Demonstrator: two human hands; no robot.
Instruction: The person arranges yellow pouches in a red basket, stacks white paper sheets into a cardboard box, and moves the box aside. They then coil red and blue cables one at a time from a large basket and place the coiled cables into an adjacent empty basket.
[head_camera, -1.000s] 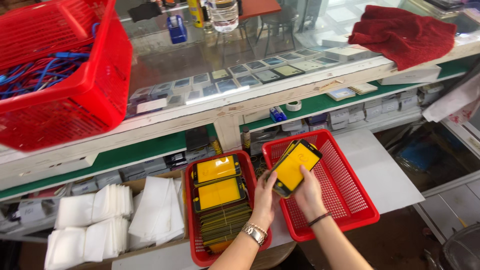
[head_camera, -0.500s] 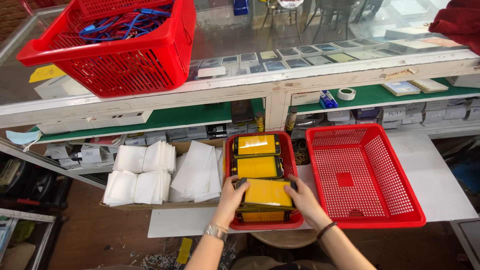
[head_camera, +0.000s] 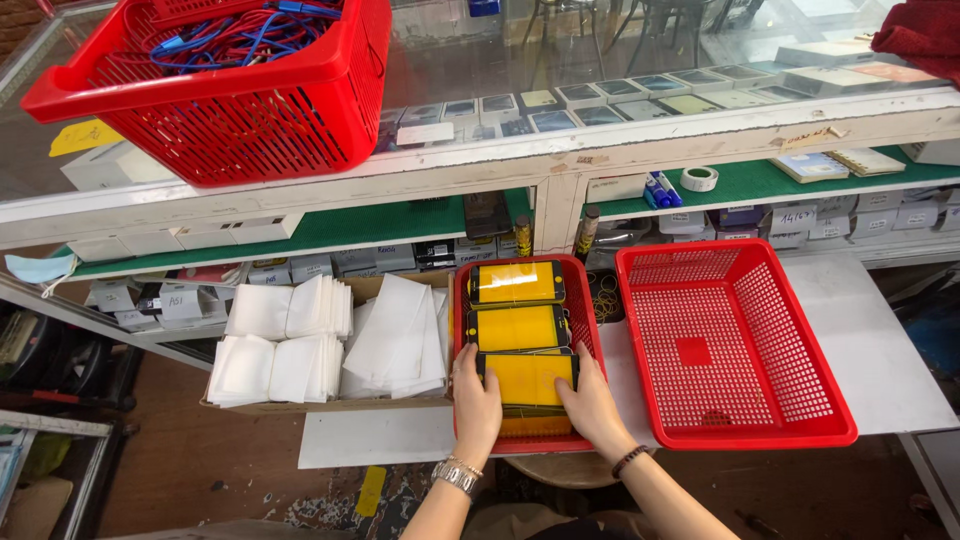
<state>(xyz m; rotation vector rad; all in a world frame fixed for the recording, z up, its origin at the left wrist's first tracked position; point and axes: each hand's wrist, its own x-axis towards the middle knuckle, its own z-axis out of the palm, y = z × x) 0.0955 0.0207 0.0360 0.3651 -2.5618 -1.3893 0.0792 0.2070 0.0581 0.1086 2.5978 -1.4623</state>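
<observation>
Both hands grip the nearest stack of yellow panels (head_camera: 527, 385) in the left red tray (head_camera: 585, 330): left hand (head_camera: 476, 405) closed on its left edge, right hand (head_camera: 593, 405) on its right; the empty tray (head_camera: 735, 350) sits just beside on the worktop (head_camera: 880, 370)

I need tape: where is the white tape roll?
Head view, upper right: the white tape roll lies on the green shelf, right of the blue markers.

Workshop counter w/ shelf, seen from above.
White worktop (head_camera: 860, 350) below a green-lined shelf (head_camera: 330, 228); glass counter top (head_camera: 600, 50) above w/ big red basket (head_camera: 230, 95) of blue cables. Brown floor (head_camera: 190, 460) at left, even daylight.
</observation>
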